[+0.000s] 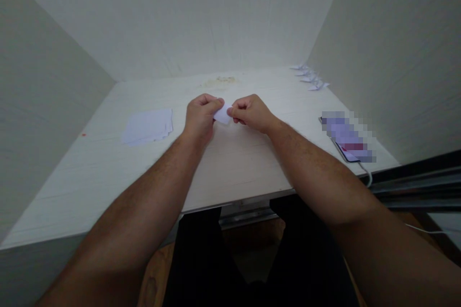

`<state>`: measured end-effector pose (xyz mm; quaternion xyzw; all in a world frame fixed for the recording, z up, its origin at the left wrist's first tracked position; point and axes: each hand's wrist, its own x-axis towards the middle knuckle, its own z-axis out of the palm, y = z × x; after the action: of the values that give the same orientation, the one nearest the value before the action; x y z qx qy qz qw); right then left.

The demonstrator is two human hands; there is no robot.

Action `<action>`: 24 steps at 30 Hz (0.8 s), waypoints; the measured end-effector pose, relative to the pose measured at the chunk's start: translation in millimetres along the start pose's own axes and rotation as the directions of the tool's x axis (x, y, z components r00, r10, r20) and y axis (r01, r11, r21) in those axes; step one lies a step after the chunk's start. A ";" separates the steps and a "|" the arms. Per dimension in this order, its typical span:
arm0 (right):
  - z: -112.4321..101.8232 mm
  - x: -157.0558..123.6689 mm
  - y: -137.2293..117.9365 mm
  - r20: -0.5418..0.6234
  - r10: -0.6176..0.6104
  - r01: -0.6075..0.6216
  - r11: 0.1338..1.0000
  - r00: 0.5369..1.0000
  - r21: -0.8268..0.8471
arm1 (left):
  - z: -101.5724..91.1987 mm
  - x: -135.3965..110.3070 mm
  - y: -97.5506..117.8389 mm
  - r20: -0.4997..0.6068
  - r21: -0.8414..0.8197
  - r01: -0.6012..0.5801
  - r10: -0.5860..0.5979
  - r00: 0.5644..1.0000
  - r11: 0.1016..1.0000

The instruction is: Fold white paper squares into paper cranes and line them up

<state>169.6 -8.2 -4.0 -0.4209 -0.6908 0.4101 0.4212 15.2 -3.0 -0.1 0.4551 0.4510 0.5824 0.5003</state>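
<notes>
Small paper (222, 115), perhaps folded, half-hidden between fingers (216, 103)

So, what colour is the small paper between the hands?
The paper is white; head view.

place: small partitioned desk booth, office or study type, can't tell which
walls: plain white panels (201, 19) close on left, back and right of desk
desk: white wood-grain tabletop (234, 168)
paper: stack of white sheets (147, 126) at left, row of small folded pieces (310, 77) in far right corner, white slip (222, 115) mid-desk
electronics: phone (347, 136) at right edge, cable (366, 172) plugged in
floor: wood (153, 278), under desk
</notes>
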 end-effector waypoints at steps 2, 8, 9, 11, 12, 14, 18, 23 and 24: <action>0.9 1.0 2.0 -0.092 -0.017 0.018 1.000 0.996 0.013 | -0.4 -0.1 0.8 0.004 -0.016 0.011 -0.011 1.000 1.000; 4.4 8.6 11.0 -0.307 -0.070 0.093 0.994 0.949 0.060 | -2.9 1.1 -4.2 0.074 0.000 -0.016 0.016 0.997 1.000; 5.3 9.8 11.8 -0.345 -0.072 0.103 0.992 0.936 0.073 | -3.3 1.8 -5.8 0.065 -0.012 -0.033 0.034 0.997 0.999; 6.7 11.3 12.5 -0.406 -0.072 0.117 0.989 0.911 0.086 | -3.7 3.2 -8.3 0.048 -0.022 -0.049 0.050 0.998 0.999; 7.2 11.6 12.6 -0.424 -0.072 0.118 0.990 0.903 0.083 | -3.8 3.7 -9.2 0.035 -0.027 -0.054 0.055 0.998 0.998; 7.7 11.4 12.7 -0.431 -0.078 0.115 0.991 0.899 0.062 | -3.6 4.1 -10.1 0.012 -0.033 -0.059 0.059 0.998 0.998; 7.8 11.1 13.2 -0.409 -0.079 0.107 0.993 0.909 0.047 | -3.0 3.4 -11.3 0.025 -0.012 -0.052 0.052 0.998 0.999; 7.3 12.8 13.7 -0.411 -0.057 0.102 0.991 0.910 0.089 | -4.4 4.1 -14.2 0.081 0.015 -0.060 0.059 0.995 0.998; 7.0 13.0 13.5 -0.404 -0.050 0.103 0.988 0.913 0.111 | -4.7 4.2 -14.4 0.084 0.012 -0.062 0.061 0.995 0.998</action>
<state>162.6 6.5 -15.5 -0.4401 -0.5780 0.3426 0.5957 12.7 2.2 -14.8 0.4963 0.4195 0.5748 0.4972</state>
